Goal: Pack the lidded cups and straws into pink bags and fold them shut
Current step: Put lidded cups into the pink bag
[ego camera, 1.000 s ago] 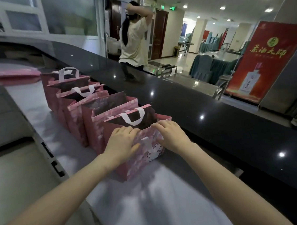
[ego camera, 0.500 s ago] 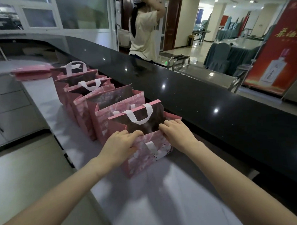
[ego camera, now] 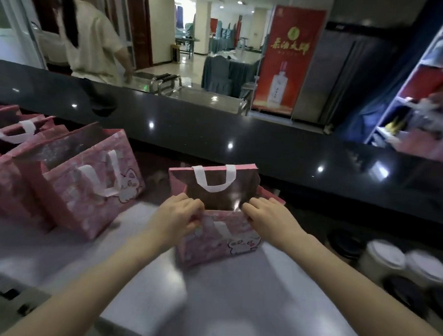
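The pink bag [ego camera: 219, 241] has been drawn out of the line it stood in a second ago. It now stands alone on the white worktop [ego camera: 234, 308], well apart from the others. The person [ego camera: 94, 35] beyond the black counter [ego camera: 267, 149] has dropped the arm that was raised to the head.

At the far left is the row of pink bags [ego camera: 87, 187]. I count at least four before the edge cuts them off, all with open mouths. The nearest shows a cartoon cat print and a white handle lying flat on its front.

In the middle, the left hand [ego camera: 177, 216] pinches the lone bag's near rim at its left corner, fingers bunched against the thumb. The right hand [ego camera: 266, 215] has its fingers curled over the same rim at the right corner. The bag's mouth is open and its far wall stands upright, carrying one white loop handle [ego camera: 213, 177]. One cartoon cat [ego camera: 240, 245] is printed low on the front.

Behind, a red banner [ego camera: 288, 59] carries four gold Chinese characters above a picture of a single white bottle; I cannot read them surely.

At the right edge stand two lidded cups [ego camera: 386, 261], blurred, with white lids, side by side on the worktop.
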`<state>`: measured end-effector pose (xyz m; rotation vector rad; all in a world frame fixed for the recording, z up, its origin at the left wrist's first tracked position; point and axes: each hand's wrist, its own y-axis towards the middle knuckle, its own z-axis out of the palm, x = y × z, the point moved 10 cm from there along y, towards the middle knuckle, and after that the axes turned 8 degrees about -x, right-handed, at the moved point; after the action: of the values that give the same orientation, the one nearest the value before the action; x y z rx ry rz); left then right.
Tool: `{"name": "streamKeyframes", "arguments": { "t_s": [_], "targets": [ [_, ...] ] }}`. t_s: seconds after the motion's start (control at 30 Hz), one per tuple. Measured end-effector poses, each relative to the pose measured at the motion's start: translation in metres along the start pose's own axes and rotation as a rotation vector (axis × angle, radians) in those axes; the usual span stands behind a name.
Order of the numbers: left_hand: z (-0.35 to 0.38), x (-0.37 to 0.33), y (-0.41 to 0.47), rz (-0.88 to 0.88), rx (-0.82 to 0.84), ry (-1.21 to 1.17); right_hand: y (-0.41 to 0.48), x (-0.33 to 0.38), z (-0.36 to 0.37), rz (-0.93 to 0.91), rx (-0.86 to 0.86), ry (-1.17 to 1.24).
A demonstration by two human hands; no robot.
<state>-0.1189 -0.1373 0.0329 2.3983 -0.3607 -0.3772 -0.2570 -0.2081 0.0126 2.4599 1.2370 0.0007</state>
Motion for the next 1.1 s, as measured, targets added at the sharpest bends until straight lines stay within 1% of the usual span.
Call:
{"name": "streamKeyframes", "arguments": {
  "t_s": [0.13,0.23,0.37,0.47,0.57,0.7,0.77,0.83,0.87,0.97,1.03,1.1],
  "targets": [
    [0.036,-0.044,0.024,0.067,0.035,-0.128,-0.053,-0.043,-0.016,0.153,-0.003,-0.041],
    [0.058,-0.074,0.039,0.088,0.062,-0.174,-0.085,-0.072,-0.018,0.241,0.045,-0.059],
    [0.078,-0.105,0.054,0.089,0.074,-0.180,-0.110,-0.102,-0.022,0.282,-0.002,-0.045],
    [0.085,-0.116,0.060,0.037,0.059,-0.126,-0.118,-0.114,-0.024,0.260,-0.029,0.008],
    [0.086,-0.124,0.062,-0.010,0.042,-0.055,-0.124,-0.126,-0.035,0.243,-0.097,0.069],
    [0.073,-0.118,0.072,-0.115,-0.041,-0.055,-0.145,-0.167,-0.061,0.365,-0.291,0.243],
    [0.062,-0.112,0.083,-0.165,-0.118,-0.038,-0.161,-0.195,-0.064,0.423,-0.331,0.259],
    [0.059,-0.106,0.094,-0.210,-0.140,0.005,-0.176,-0.225,-0.054,0.482,-0.275,0.251],
    [0.063,-0.103,0.099,-0.224,-0.120,0.024,-0.181,-0.236,-0.043,0.498,-0.202,0.239],
    [0.084,-0.098,0.109,-0.204,-0.001,0.053,-0.190,-0.253,0.001,0.482,0.088,0.180],
    [0.099,-0.099,0.112,-0.165,0.076,0.053,-0.191,-0.257,0.029,0.459,0.220,0.155],
    [0.111,-0.102,0.114,-0.120,0.132,0.030,-0.192,-0.261,0.052,0.472,0.314,0.152]
  ]
}}
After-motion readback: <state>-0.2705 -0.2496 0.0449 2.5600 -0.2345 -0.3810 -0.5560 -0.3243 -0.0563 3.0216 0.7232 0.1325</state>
